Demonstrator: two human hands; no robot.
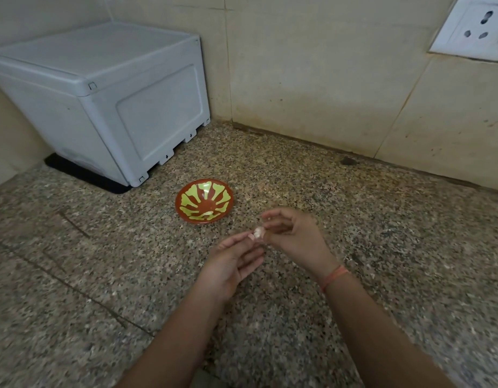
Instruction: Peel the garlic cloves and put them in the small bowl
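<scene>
**Colours and patterns at the counter**

The small bowl (189, 198) is coloured a reddish brown, and its inside is patterned with yellow-green petal shapes that fan out from the centre. A cream-white piece (208, 213) is seen at its bottom. The garlic clove (258, 233) is shown white with a faint pink tinge. The countertop (102, 261) is speckled all over in brown, beige and black. The storage box (102, 93) is coloured a plain light grey, and the mat (82, 175) beneath it is black. The wall tiles (312, 79) are tinted a pale beige, with a few dark stains. The socket plate (474, 29) is white. The wrist thread (333, 277) is coloured orange-red.
</scene>
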